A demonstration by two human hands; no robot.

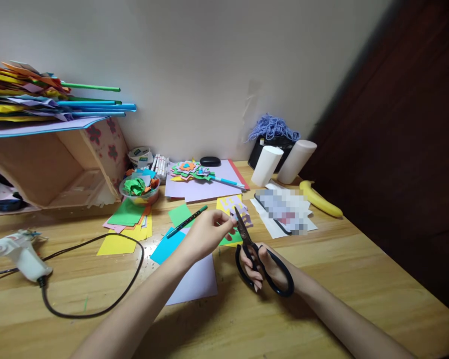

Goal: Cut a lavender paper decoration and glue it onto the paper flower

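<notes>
- The purple cutout (242, 213) sits at the middle of the table (359, 279), pinched between the fingertips of the left hand (208, 233), with the tips of the scissors (255, 257) right at it.
- The left hand is closed in a pinch on the cutout's left edge, forearm coming in from the near left.
- The right hand (264, 268) is curled through the black loops of the scissors, gripping them; the blades point away and up toward the cutout and look only slightly parted.
- Under the left hand lie a blue sheet (166, 245) and a pale lilac sheet (196, 279), with a green pencil (187, 222) just left of the hand, resting across green paper.
- A yellow sheet (228, 203) lies just beyond the cutout.
- Farther off is a large lilac sheet (205, 187) bearing a pile of coloured shapes (190, 170) and a blue pen (226, 181).
- To the right are blurred white papers (284, 212), a banana (320, 199), two white rolls (282, 162) and purple yarn (273, 127) by the wall.
- To the left are a bowl of scraps (140, 188), stacked coloured paper (125, 229), a glue gun (20, 254) with its black cord (97, 309), and a cardboard box (56, 167) topped with paper and sticks.
</notes>
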